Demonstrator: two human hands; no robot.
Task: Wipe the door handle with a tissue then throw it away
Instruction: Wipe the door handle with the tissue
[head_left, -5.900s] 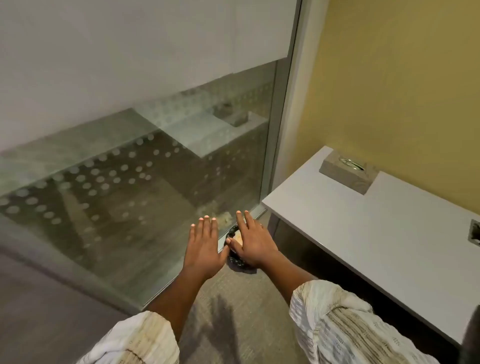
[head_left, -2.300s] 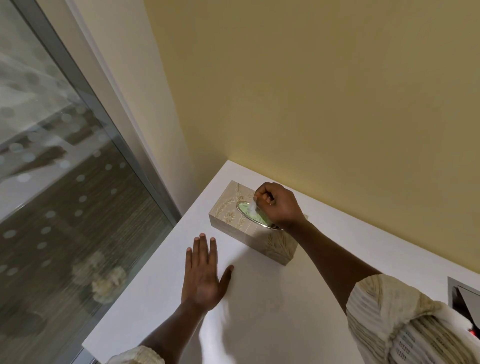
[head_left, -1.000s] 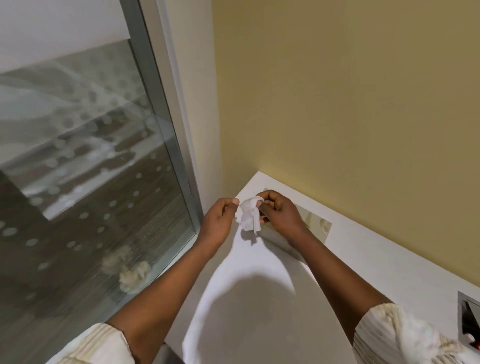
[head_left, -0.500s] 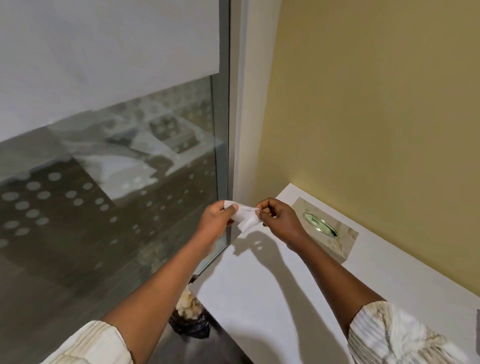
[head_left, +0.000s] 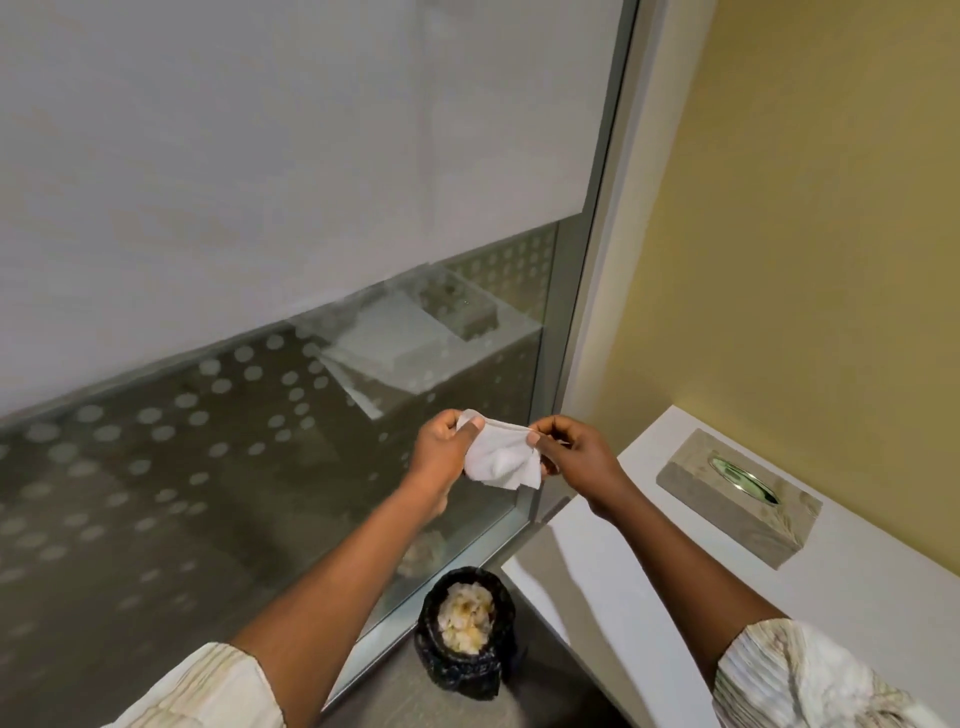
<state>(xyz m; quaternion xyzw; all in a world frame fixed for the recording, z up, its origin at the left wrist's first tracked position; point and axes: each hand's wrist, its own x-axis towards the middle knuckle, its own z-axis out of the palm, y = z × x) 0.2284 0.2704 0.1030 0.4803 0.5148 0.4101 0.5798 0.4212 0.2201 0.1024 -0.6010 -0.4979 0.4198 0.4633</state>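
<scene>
A white tissue (head_left: 503, 460) hangs crumpled between both hands in front of the glass panel. My left hand (head_left: 440, 453) pinches its left upper corner and my right hand (head_left: 574, 456) pinches its right upper corner. On the floor below stands a small bin (head_left: 464, 631) lined with a black bag and filled with used tissues. No door handle is in view.
A frosted and dotted glass panel (head_left: 260, 260) with a metal frame fills the left. A white counter (head_left: 649, 613) runs along the yellow wall on the right, with a beige tissue box (head_left: 737, 496) on it. Grey carpet lies beside the bin.
Over the earlier frames my right hand pulled a tissue from the box and both hands took hold of it. Since then my view has swung left and down, and the tissue is spread wider.
</scene>
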